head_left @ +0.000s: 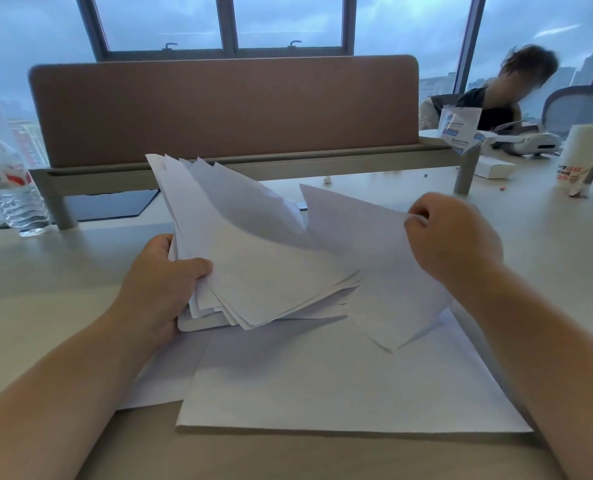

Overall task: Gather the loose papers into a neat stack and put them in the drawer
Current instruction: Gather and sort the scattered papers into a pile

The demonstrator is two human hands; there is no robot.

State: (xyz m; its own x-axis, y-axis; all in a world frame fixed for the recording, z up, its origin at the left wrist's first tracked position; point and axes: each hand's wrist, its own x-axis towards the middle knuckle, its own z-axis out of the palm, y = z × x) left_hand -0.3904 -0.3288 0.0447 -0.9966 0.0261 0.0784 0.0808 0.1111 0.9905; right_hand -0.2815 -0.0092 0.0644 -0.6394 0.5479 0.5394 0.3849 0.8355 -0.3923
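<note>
Hands: left (160, 282) grips fanned stack (253, 271) | right (451, 233) pinches sheet (374, 265) edge | desk (45, 289) margins bare

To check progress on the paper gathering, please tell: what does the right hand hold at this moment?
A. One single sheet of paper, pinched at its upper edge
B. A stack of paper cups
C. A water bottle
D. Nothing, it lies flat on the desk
A: the right hand pinches a single sheet at its upper edge, lifted beside the fanned bundle that the left hand grips.
</note>
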